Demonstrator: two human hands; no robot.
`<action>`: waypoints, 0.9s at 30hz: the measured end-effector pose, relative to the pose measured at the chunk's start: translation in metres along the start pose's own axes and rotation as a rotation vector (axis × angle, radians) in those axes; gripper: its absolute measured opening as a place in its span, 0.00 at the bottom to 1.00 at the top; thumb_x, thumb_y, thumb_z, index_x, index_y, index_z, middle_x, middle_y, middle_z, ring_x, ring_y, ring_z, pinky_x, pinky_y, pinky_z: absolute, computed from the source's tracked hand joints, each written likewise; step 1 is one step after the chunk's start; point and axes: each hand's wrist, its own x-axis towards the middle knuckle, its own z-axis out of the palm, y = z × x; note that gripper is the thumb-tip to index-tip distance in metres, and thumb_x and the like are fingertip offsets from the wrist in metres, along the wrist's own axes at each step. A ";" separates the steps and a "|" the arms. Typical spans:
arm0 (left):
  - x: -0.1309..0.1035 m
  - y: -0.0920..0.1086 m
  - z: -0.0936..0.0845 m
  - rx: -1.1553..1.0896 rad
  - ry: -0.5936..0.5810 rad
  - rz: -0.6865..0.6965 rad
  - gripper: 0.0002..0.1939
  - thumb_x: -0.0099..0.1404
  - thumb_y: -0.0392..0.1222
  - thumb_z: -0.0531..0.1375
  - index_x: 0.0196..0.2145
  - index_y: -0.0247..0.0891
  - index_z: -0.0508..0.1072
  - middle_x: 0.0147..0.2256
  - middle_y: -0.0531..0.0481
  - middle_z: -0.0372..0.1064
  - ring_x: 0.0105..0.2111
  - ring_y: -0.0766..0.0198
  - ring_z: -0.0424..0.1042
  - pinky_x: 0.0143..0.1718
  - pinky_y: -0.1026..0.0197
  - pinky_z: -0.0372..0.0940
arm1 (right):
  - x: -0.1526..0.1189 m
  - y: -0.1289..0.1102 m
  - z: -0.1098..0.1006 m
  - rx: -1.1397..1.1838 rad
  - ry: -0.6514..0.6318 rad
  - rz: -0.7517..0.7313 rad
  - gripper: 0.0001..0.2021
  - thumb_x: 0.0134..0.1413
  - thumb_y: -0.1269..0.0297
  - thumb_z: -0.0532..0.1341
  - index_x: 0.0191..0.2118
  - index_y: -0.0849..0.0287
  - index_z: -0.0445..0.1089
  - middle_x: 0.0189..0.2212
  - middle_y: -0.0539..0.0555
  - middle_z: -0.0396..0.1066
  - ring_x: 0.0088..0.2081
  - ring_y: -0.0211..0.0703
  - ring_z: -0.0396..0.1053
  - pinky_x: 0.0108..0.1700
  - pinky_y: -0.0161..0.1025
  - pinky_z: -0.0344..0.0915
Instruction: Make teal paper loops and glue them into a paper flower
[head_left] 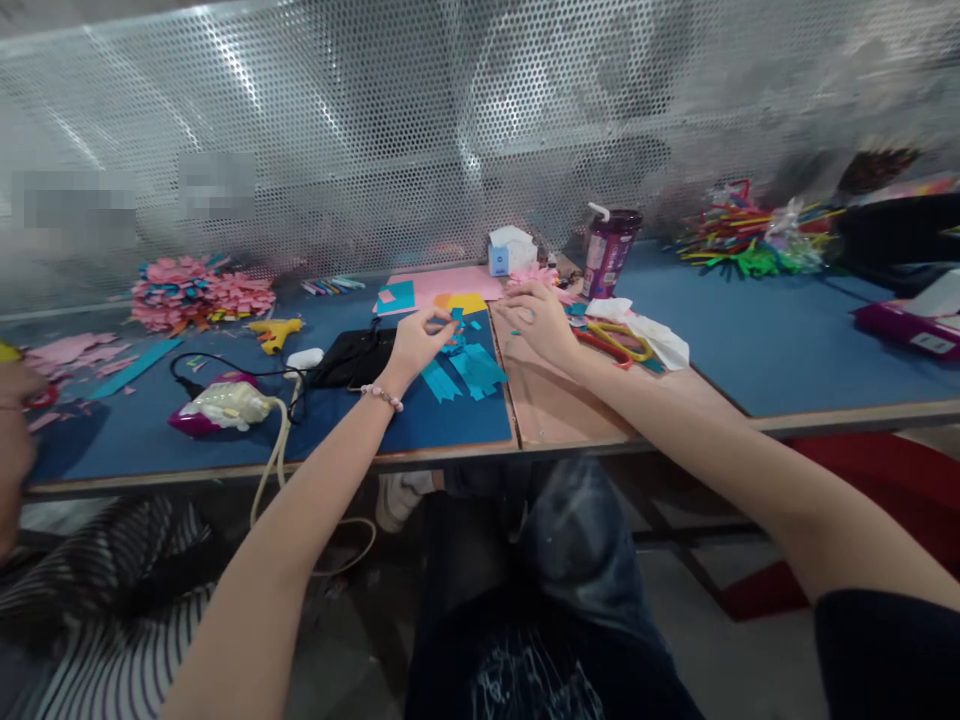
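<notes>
My left hand (421,345), wearing a beaded bracelet, pinches a small blue paper piece (457,315) between thumb and fingers above the blue table. Below it lie several cut blue paper strips (480,372), with yellow paper (466,302) just behind. My right hand (546,328) is held over the bare brown board, a little apart from the left, its fingers bent together; whatever is between them is too small to make out. A pink paper flower (536,277) lies just beyond the right fingers. Scissors with yellow handles (626,340) rest beside the right wrist.
A purple cup with a straw (611,255) and a tissue pack (511,252) stand at the back. Leftward lie a yellow glue gun (275,333), a corded power strip (225,405) and pink paper flowers (187,292). A co-worker's hand (15,400) shows at far left.
</notes>
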 end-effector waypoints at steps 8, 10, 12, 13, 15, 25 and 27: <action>-0.013 0.017 0.017 -0.145 -0.114 -0.012 0.09 0.57 0.43 0.62 0.34 0.36 0.70 0.36 0.47 0.73 0.35 0.58 0.77 0.37 0.56 0.74 | -0.002 -0.029 -0.003 0.239 -0.162 -0.035 0.12 0.52 0.58 0.65 0.43 0.50 0.75 0.47 0.52 0.70 0.52 0.47 0.64 0.57 0.49 0.58; -0.015 0.019 0.019 -0.158 -0.140 -0.011 0.09 0.58 0.43 0.62 0.34 0.36 0.70 0.34 0.48 0.73 0.34 0.58 0.76 0.37 0.56 0.74 | -0.003 -0.031 -0.004 0.287 -0.177 -0.018 0.10 0.54 0.59 0.64 0.43 0.48 0.75 0.47 0.51 0.70 0.52 0.46 0.64 0.56 0.49 0.59; -0.016 0.020 0.021 -0.157 -0.157 -0.008 0.09 0.59 0.43 0.62 0.34 0.35 0.70 0.33 0.48 0.73 0.34 0.59 0.76 0.37 0.56 0.74 | -0.002 -0.030 -0.006 0.332 -0.191 -0.001 0.10 0.55 0.60 0.63 0.43 0.47 0.75 0.46 0.51 0.71 0.52 0.46 0.65 0.55 0.49 0.60; -0.016 0.020 0.022 -0.152 -0.160 -0.005 0.09 0.59 0.44 0.62 0.34 0.35 0.71 0.34 0.47 0.73 0.35 0.58 0.76 0.37 0.56 0.74 | -0.002 -0.029 -0.007 0.353 -0.201 0.005 0.10 0.55 0.60 0.63 0.43 0.46 0.75 0.46 0.51 0.71 0.51 0.46 0.66 0.55 0.50 0.61; -0.017 0.020 0.024 -0.131 -0.159 0.008 0.08 0.60 0.44 0.61 0.34 0.36 0.71 0.35 0.47 0.73 0.36 0.58 0.75 0.38 0.56 0.74 | -0.001 -0.028 -0.008 0.386 -0.221 0.015 0.10 0.54 0.61 0.63 0.43 0.45 0.76 0.46 0.50 0.72 0.51 0.46 0.66 0.54 0.50 0.62; -0.018 0.028 0.030 -0.037 -0.197 0.122 0.06 0.61 0.40 0.61 0.37 0.38 0.73 0.43 0.42 0.70 0.42 0.58 0.73 0.42 0.58 0.72 | -0.008 -0.024 -0.015 0.436 -0.241 0.049 0.11 0.55 0.65 0.62 0.40 0.39 0.76 0.46 0.49 0.71 0.49 0.47 0.67 0.51 0.52 0.65; -0.017 0.028 0.032 -0.027 -0.216 0.146 0.06 0.62 0.40 0.61 0.38 0.38 0.73 0.45 0.42 0.70 0.45 0.57 0.72 0.44 0.57 0.72 | -0.010 -0.025 -0.017 0.472 -0.218 0.054 0.11 0.56 0.65 0.61 0.40 0.38 0.76 0.46 0.48 0.71 0.49 0.47 0.67 0.52 0.52 0.65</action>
